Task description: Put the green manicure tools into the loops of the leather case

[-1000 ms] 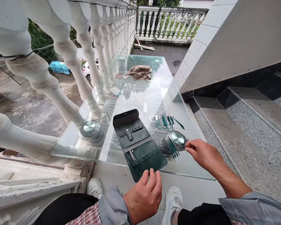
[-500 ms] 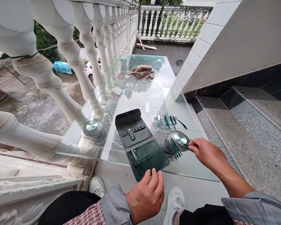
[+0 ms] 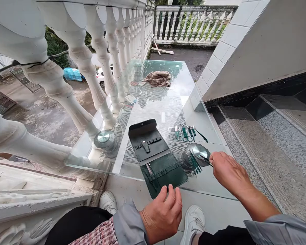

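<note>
My right hand (image 3: 229,172) pinches a slim dark green manicure tool (image 3: 206,159) over the right round table support. Its tip points left towards a bunch of similar thin green tools (image 3: 194,162) lying on the glass. My left hand (image 3: 164,214) is loosely curved, fingers slightly apart, at the near edge of an unfolded dark green tool case (image 3: 165,170). Whether the fingertips touch the case is hard to tell. A silver-tipped tool (image 3: 149,169) sits in the case's left loops; many other loops are bare. Behind the bunch lie nail clippers (image 3: 184,131) and small scissors (image 3: 177,136).
The glass table (image 3: 132,163) has round metal-topped supports (image 3: 103,136). A crumpled brown cloth (image 3: 157,79) and a small card (image 3: 130,99) lie farther back. White balusters (image 3: 79,68) line the left; stone steps (image 3: 265,146) rise on the right.
The view has shifted slightly, so everything sits a little farther right. My right hand still pinches the slim tool, now tilted with its tip over the metal disc. My left hand stays by the case.
</note>
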`<state>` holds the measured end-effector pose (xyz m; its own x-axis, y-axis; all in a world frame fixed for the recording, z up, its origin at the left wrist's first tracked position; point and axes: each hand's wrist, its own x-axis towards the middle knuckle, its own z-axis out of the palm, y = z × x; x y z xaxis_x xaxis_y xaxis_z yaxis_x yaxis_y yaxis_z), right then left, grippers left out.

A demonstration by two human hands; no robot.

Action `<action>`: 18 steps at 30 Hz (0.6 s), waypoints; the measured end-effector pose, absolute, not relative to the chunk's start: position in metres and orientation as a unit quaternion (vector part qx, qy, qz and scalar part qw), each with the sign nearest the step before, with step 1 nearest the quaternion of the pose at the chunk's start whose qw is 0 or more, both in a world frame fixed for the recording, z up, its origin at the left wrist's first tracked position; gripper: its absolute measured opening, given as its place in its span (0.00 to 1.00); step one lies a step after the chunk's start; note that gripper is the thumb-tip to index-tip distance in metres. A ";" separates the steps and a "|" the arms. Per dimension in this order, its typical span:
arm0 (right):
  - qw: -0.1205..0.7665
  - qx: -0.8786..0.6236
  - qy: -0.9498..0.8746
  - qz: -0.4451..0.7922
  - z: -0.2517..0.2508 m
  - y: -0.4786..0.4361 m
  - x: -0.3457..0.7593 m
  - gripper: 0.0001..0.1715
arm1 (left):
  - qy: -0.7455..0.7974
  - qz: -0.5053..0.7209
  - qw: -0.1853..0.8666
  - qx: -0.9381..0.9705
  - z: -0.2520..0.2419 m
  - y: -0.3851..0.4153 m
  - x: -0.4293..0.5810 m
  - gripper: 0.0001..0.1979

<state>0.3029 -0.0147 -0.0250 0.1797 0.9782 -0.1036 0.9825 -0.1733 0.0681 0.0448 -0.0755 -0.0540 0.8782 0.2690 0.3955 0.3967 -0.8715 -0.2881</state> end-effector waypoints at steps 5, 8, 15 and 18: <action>-0.081 0.789 0.604 -0.078 -0.017 -0.012 0.295 0.08 | -0.171 -0.167 0.189 -0.952 -0.054 -0.075 0.044 0.13; -0.227 0.755 0.577 -0.212 -0.017 -0.010 0.280 0.09 | -0.171 -0.163 0.193 -0.952 -0.054 -0.075 0.045 0.13; -0.356 0.611 0.465 -0.533 -0.012 -0.009 0.226 0.27 | -0.177 -0.165 0.191 -0.951 -0.055 -0.076 0.046 0.14; -0.359 0.589 0.452 -0.566 -0.008 -0.006 0.212 0.27 | -0.178 -0.163 0.188 -0.952 -0.056 -0.077 0.045 0.14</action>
<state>0.2116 -0.0060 -0.0082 -0.0490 0.9386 -0.3414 0.1267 -0.3332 -0.9343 0.0452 -0.0771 -0.0555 0.8834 0.2784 0.3770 0.4009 -0.8656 -0.3001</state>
